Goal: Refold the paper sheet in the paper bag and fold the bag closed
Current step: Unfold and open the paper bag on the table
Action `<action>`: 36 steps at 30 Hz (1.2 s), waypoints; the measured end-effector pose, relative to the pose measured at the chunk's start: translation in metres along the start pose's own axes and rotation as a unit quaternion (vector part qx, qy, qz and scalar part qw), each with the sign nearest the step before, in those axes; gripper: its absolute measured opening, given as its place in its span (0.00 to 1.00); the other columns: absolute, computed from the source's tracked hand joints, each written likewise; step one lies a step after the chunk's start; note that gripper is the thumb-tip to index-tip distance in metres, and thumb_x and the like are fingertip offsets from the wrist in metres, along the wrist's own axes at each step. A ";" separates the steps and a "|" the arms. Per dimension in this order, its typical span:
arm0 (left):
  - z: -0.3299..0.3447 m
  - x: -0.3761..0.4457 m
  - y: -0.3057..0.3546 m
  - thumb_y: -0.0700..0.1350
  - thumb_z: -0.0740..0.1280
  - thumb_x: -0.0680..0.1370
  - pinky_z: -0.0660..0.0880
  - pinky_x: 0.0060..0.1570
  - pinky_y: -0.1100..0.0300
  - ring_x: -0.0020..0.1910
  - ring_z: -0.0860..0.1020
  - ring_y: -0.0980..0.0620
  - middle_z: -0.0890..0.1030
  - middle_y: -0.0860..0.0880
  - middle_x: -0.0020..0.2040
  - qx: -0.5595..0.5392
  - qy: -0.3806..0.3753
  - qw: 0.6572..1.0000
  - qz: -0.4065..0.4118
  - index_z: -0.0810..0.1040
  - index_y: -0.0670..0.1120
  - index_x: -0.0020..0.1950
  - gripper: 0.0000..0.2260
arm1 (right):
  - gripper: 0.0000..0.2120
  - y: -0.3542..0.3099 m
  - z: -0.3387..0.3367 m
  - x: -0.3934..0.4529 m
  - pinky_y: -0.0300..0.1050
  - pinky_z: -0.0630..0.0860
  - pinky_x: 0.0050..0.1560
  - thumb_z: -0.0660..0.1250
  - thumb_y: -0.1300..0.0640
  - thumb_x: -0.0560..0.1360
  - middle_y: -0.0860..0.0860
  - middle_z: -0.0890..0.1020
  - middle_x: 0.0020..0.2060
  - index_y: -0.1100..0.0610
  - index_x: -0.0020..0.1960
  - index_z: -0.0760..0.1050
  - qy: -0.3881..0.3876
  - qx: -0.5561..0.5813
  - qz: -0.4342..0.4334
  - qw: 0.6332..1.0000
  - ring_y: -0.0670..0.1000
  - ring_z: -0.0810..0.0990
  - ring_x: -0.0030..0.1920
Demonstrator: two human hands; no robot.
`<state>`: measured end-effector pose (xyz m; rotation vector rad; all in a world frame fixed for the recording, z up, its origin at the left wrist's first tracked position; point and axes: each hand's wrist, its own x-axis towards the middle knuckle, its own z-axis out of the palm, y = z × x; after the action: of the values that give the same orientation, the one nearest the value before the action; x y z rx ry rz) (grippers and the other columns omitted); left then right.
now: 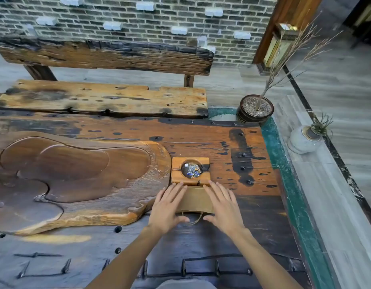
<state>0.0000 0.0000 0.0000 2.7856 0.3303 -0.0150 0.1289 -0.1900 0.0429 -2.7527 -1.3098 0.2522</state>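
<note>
A brown paper bag [194, 199] lies flat on the dark wooden table [253, 215], its twine handles [195, 220] sticking out from the near edge. My left hand [169, 207] rests palm down on the bag's left side, fingers spread. Flat on the right side lies my right hand [224, 205], also with fingers apart. Neither hand grips anything. The paper sheet is not visible.
A square wooden ashtray [190, 171] with butts sits touching the bag's far edge. A large carved wooden tea tray [76, 180] spreads to the left. A bench [101, 99] stands beyond the table. A potted dry branch [256, 110] and a small vase [305, 139] stand at right.
</note>
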 end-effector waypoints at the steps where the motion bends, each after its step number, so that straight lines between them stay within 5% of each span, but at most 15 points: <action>1: 0.000 0.004 -0.001 0.70 0.68 0.66 0.43 0.75 0.54 0.80 0.55 0.52 0.54 0.56 0.82 -0.002 -0.027 1.000 -0.002 0.51 0.54 0.81 0.50 | 0.52 0.001 0.001 0.005 0.54 0.61 0.74 0.77 0.38 0.59 0.47 0.60 0.77 0.49 0.77 0.59 -0.030 0.003 -0.003 1.000 0.53 0.60 0.77; 9: 0.016 0.021 -0.006 0.64 0.73 0.67 0.41 0.78 0.53 0.81 0.50 0.51 0.54 0.55 0.82 0.002 -0.063 0.997 -0.040 0.53 0.50 0.81 0.49 | 0.51 0.010 0.028 0.022 0.58 0.54 0.77 0.78 0.44 0.63 0.49 0.57 0.79 0.54 0.78 0.56 -0.096 -0.057 0.009 0.994 0.52 0.57 0.78; 14: 0.018 0.019 -0.007 0.62 0.73 0.68 0.42 0.78 0.54 0.81 0.50 0.52 0.54 0.56 0.82 -0.012 -0.064 0.997 -0.042 0.52 0.51 0.81 0.48 | 0.48 0.013 0.038 0.022 0.58 0.64 0.73 0.79 0.50 0.62 0.50 0.65 0.75 0.53 0.76 0.61 -0.093 -0.053 0.016 0.994 0.53 0.66 0.74; 20: 0.018 0.017 -0.007 0.62 0.75 0.65 0.57 0.77 0.48 0.81 0.53 0.52 0.58 0.57 0.81 -0.039 -0.063 0.996 -0.043 0.56 0.51 0.80 0.49 | 0.40 0.017 0.038 0.021 0.56 0.68 0.72 0.74 0.54 0.67 0.52 0.66 0.75 0.55 0.76 0.63 -0.077 -0.035 -0.012 0.996 0.54 0.67 0.73; 29: 0.012 0.017 -0.016 0.70 0.69 0.66 0.57 0.76 0.50 0.81 0.51 0.54 0.57 0.58 0.81 -0.079 -0.073 0.994 -0.029 0.55 0.53 0.80 0.48 | 0.21 0.033 0.029 0.013 0.54 0.53 0.77 0.58 0.45 0.79 0.60 0.49 0.79 0.60 0.62 0.71 -0.087 -0.053 -0.107 0.989 0.58 0.49 0.79; 36: -0.019 0.019 -0.007 0.56 0.56 0.83 0.56 0.79 0.53 0.80 0.56 0.55 0.63 0.52 0.80 -0.223 -0.063 0.969 -0.083 0.59 0.52 0.80 0.25 | 0.24 0.039 0.019 0.005 0.58 0.63 0.73 0.43 0.47 0.83 0.66 0.61 0.75 0.58 0.52 0.74 -0.065 -0.080 -0.142 0.985 0.64 0.59 0.76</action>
<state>0.0165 0.0168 0.0143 2.2936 0.4695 -0.1381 0.1579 -0.2109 0.0176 -2.6643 -1.8077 0.3214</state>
